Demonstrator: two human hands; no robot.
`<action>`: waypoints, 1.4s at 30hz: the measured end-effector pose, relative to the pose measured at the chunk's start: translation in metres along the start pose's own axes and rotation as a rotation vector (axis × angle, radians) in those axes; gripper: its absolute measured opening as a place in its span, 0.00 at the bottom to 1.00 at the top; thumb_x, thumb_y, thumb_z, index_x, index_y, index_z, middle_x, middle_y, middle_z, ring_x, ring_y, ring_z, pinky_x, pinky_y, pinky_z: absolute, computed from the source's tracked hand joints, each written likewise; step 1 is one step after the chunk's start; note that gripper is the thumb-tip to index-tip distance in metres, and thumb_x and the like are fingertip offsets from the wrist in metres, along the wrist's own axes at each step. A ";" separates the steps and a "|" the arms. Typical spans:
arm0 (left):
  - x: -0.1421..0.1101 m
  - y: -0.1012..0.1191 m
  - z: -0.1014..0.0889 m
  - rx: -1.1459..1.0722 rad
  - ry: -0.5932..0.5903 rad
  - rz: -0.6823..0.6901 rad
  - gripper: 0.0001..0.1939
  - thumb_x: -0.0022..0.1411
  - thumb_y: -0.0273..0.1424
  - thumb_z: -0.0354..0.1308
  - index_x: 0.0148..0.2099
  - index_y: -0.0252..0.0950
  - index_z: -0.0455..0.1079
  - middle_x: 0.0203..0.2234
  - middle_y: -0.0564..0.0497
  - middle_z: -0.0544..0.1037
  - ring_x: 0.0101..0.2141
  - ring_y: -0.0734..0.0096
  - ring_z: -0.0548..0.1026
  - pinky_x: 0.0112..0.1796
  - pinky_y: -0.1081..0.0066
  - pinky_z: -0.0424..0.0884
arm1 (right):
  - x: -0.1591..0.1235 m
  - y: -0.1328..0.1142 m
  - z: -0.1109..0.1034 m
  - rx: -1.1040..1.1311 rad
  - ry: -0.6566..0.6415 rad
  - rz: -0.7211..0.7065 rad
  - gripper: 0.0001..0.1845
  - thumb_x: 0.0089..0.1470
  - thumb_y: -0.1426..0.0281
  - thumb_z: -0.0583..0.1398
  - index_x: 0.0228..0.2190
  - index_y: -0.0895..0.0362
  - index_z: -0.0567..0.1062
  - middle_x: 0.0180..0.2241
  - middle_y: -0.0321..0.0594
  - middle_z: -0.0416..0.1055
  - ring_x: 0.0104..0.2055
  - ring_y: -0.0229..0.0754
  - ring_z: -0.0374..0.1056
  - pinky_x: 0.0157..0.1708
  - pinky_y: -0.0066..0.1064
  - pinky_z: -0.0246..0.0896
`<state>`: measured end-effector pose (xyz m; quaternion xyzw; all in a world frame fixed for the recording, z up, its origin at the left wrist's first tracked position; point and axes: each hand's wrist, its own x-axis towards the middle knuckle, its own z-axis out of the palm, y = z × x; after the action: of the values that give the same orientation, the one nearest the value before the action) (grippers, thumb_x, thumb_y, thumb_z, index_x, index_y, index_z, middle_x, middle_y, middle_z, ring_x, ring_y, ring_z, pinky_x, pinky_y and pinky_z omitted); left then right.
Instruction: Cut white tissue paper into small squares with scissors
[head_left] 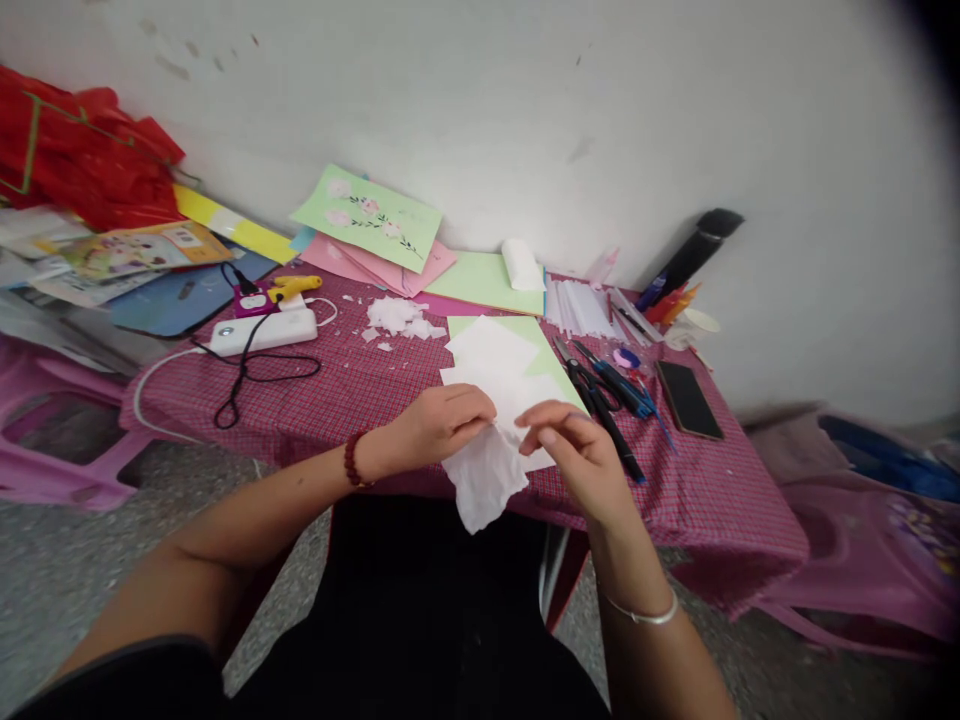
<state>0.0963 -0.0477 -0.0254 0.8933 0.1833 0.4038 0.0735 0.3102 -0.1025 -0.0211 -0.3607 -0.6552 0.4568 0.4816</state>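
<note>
A crumpled white tissue [487,482] hangs over the table's front edge, its upper corner pinched in my left hand [442,422]. My right hand [577,450] is at the tissue's right edge with its fingers bent in toward the thumb. What those fingertips hold is too small to make out. Beneath both hands, white paper sheets [491,350] lie on a light green sheet [559,378]. Behind my left hand sits a small heap of torn white scraps [396,316].
Scissors [589,385], a blue-handled tool [622,388] and a dark phone [690,398] lie at right. White glue sticks [577,308] and a white roll [522,264] are farther back. A green card with flowers [371,215] leans on pink paper. A white power bank [264,330] with cables lies left.
</note>
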 end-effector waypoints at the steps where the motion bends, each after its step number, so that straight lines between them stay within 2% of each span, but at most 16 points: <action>1: 0.000 0.002 -0.001 -0.023 0.011 0.005 0.05 0.63 0.22 0.51 0.37 0.34 0.67 0.31 0.50 0.77 0.34 0.74 0.74 0.37 0.73 0.71 | 0.000 0.000 0.002 -0.009 0.044 0.012 0.07 0.59 0.70 0.57 0.37 0.54 0.76 0.40 0.40 0.72 0.29 0.36 0.69 0.29 0.30 0.64; 4: 0.003 0.008 -0.004 -0.030 0.039 -0.014 0.05 0.61 0.21 0.53 0.35 0.34 0.67 0.29 0.50 0.76 0.33 0.73 0.74 0.37 0.73 0.71 | 0.000 -0.001 0.013 -0.137 0.021 0.056 0.11 0.57 0.74 0.58 0.42 0.53 0.74 0.48 0.41 0.70 0.23 0.31 0.64 0.21 0.27 0.59; 6: 0.004 0.012 -0.006 -0.020 0.072 -0.037 0.06 0.60 0.20 0.53 0.32 0.34 0.67 0.28 0.50 0.74 0.32 0.73 0.73 0.35 0.73 0.71 | 0.000 -0.003 0.020 -0.282 0.036 0.010 0.13 0.54 0.76 0.59 0.42 0.53 0.73 0.47 0.41 0.71 0.21 0.30 0.61 0.20 0.27 0.58; 9: 0.005 0.017 -0.007 -0.019 0.083 -0.058 0.07 0.60 0.20 0.54 0.31 0.35 0.66 0.27 0.51 0.73 0.31 0.73 0.71 0.34 0.74 0.70 | 0.000 -0.004 0.027 -0.480 0.103 -0.133 0.12 0.53 0.78 0.59 0.39 0.54 0.74 0.41 0.42 0.73 0.28 0.36 0.66 0.25 0.29 0.61; 11: 0.005 0.018 -0.007 -0.033 0.060 -0.058 0.07 0.60 0.20 0.54 0.31 0.35 0.67 0.26 0.51 0.73 0.32 0.74 0.71 0.34 0.74 0.69 | 0.002 -0.004 0.028 -0.534 0.132 -0.202 0.08 0.55 0.78 0.59 0.35 0.55 0.75 0.38 0.43 0.74 0.34 0.41 0.68 0.28 0.31 0.62; 13: 0.003 0.018 -0.006 -0.048 0.042 -0.054 0.06 0.61 0.20 0.54 0.32 0.35 0.67 0.26 0.51 0.73 0.31 0.74 0.71 0.34 0.75 0.69 | 0.003 -0.001 0.027 -0.496 0.184 -0.196 0.07 0.56 0.76 0.58 0.32 0.55 0.75 0.35 0.42 0.74 0.35 0.41 0.68 0.28 0.31 0.62; 16: -0.001 0.015 -0.004 -0.065 0.055 -0.056 0.04 0.61 0.21 0.55 0.35 0.34 0.68 0.27 0.52 0.73 0.31 0.75 0.71 0.33 0.75 0.69 | 0.005 0.006 0.025 -0.289 0.270 -0.053 0.05 0.56 0.73 0.59 0.30 0.54 0.76 0.34 0.39 0.73 0.25 0.36 0.64 0.22 0.29 0.58; 18: -0.002 0.014 -0.003 -0.075 0.053 -0.085 0.04 0.61 0.22 0.55 0.39 0.34 0.68 0.28 0.51 0.74 0.31 0.75 0.71 0.33 0.75 0.69 | 0.007 0.011 0.024 -0.118 0.276 0.034 0.04 0.55 0.71 0.60 0.30 0.54 0.76 0.34 0.38 0.73 0.23 0.35 0.62 0.21 0.28 0.58; 21: -0.002 0.016 0.000 -0.103 0.010 -0.131 0.08 0.60 0.26 0.58 0.43 0.33 0.69 0.32 0.48 0.74 0.34 0.71 0.72 0.37 0.71 0.70 | 0.010 0.018 0.025 0.075 0.243 0.065 0.03 0.53 0.70 0.62 0.29 0.53 0.77 0.33 0.37 0.73 0.31 0.39 0.69 0.32 0.30 0.65; 24: 0.002 0.020 0.001 -0.113 0.033 -0.125 0.05 0.61 0.28 0.58 0.40 0.33 0.71 0.33 0.47 0.73 0.36 0.69 0.72 0.38 0.69 0.70 | 0.011 0.023 0.027 0.191 0.213 0.110 0.02 0.52 0.69 0.63 0.28 0.52 0.77 0.32 0.37 0.73 0.36 0.41 0.70 0.38 0.33 0.66; 28: 0.003 0.023 0.001 -0.106 0.051 -0.051 0.05 0.62 0.27 0.55 0.34 0.35 0.71 0.32 0.47 0.74 0.34 0.71 0.71 0.37 0.70 0.70 | 0.011 0.023 0.028 0.307 0.220 0.220 0.05 0.48 0.65 0.65 0.28 0.52 0.77 0.31 0.36 0.74 0.32 0.40 0.69 0.33 0.31 0.66; 32: -0.001 0.020 -0.001 -0.099 0.071 0.023 0.02 0.60 0.26 0.57 0.36 0.36 0.70 0.33 0.48 0.75 0.35 0.71 0.72 0.38 0.68 0.70 | 0.010 0.021 0.028 0.379 0.229 0.299 0.08 0.44 0.64 0.67 0.27 0.53 0.76 0.29 0.36 0.75 0.28 0.40 0.68 0.28 0.31 0.65; 35: 0.000 0.021 -0.003 -0.088 0.069 -0.065 0.07 0.57 0.29 0.61 0.40 0.35 0.69 0.35 0.46 0.74 0.37 0.68 0.71 0.40 0.66 0.70 | 0.010 0.023 0.029 0.404 0.222 0.294 0.07 0.44 0.67 0.68 0.27 0.53 0.77 0.28 0.34 0.74 0.26 0.38 0.67 0.27 0.29 0.63; 37: 0.003 0.024 -0.003 -0.087 0.042 -0.164 0.09 0.55 0.31 0.62 0.39 0.35 0.69 0.35 0.47 0.73 0.38 0.66 0.70 0.41 0.65 0.69 | 0.010 0.024 0.030 0.389 0.232 0.263 0.05 0.45 0.67 0.67 0.27 0.53 0.77 0.27 0.33 0.73 0.26 0.37 0.66 0.27 0.28 0.63; 42: 0.013 0.033 -0.001 -0.154 -0.015 -0.379 0.04 0.52 0.26 0.62 0.33 0.35 0.69 0.32 0.49 0.70 0.37 0.66 0.69 0.41 0.65 0.67 | 0.010 0.019 0.032 0.164 0.262 0.165 0.02 0.50 0.70 0.63 0.27 0.53 0.76 0.27 0.33 0.70 0.27 0.37 0.65 0.29 0.29 0.61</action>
<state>0.1122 -0.0732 -0.0068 0.8375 0.3163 0.3887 0.2178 0.2778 -0.0956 -0.0400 -0.4291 -0.5158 0.4956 0.5515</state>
